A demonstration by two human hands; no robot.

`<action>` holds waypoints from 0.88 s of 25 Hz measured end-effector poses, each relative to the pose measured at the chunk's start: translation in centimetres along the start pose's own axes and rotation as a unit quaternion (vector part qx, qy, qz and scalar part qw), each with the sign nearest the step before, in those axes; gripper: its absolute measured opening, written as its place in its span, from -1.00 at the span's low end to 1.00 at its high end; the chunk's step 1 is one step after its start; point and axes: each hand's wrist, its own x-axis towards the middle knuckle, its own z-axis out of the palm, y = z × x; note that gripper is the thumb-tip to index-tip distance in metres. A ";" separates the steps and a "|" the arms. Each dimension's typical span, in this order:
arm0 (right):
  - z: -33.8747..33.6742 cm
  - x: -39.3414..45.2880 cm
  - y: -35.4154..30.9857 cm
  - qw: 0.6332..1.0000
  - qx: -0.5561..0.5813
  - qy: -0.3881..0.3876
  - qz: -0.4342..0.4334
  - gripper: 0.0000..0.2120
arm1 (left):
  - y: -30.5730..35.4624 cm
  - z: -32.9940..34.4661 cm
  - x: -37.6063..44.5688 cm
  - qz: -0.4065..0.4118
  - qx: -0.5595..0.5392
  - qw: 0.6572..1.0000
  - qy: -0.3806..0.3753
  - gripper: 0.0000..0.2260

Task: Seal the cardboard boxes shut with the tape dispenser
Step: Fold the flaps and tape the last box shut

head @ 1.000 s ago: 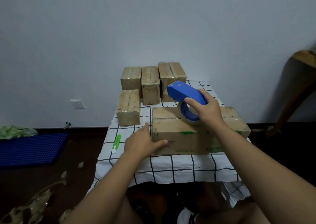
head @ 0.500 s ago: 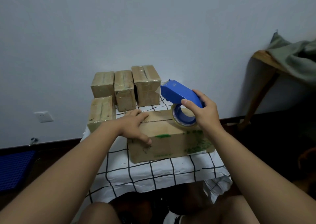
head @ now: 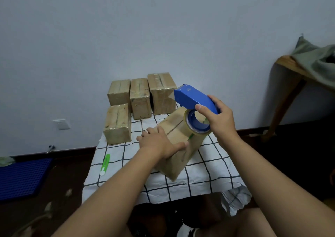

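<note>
Your large cardboard box [head: 178, 142] sits angled on the checked tablecloth [head: 208, 166], near the middle of the small table, with one corner pointing toward you and its top seam running away from you. It looks light and fairly stiff, but corrugated walls give under pressure, so I'd judge it will skid on the cloth unless you brace it; press flat near the seam, not on the unsupported flap edges. Your left hand [head: 159, 142] lies on the near end of the top, fingers spread and fairly straight, thumb reaching over the right edge, pressing rather than gripping. Your right hand [head: 220, 121] is curled around the blue tape dispenser [head: 194, 99], fingers over the housing and thumb at the roll [head: 196, 123], holding it just above the far end of the box; whether the tape touches the cardboard cannot be told. The dispenser is hard plastic and easy to grip by its body; keep your fingers clear of the cutter at the front. Green printing shows on the box's side, too blurred to read, and no brand is legible on the dispenser. Four smaller boxes [head: 140, 99] stand behind, glossy with tape. A green utility knife [head: 105, 165] lies at the left on the cloth.
</note>
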 end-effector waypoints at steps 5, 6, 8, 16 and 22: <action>-1.3 -0.9 -1.2 1.000 0.017 0.010 0.006 -0.72 | -1.2 -1.2 -2.4 0.152 0.059 0.986 -0.038 0.12; -1.5 -1.1 -1.5 1.000 0.028 0.012 0.007 -0.74 | -1.6 -1.0 -2.6 0.194 0.070 0.978 -0.027 0.09; -1.8 -1.5 -1.8 0.999 0.043 0.010 0.009 -0.76 | -2.0 -0.3 -3.0 0.260 0.087 0.962 -0.001 -0.04; -3.4 -2.2 -1.8 0.999 0.043 -0.002 0.016 -0.70 | -0.1 2.1 -3.8 0.252 0.119 0.960 0.039 -0.28; -4.3 -2.2 -1.0 0.999 0.027 -0.001 0.025 -0.55 | 4.2 2.8 -2.6 0.200 0.097 0.969 0.105 -0.36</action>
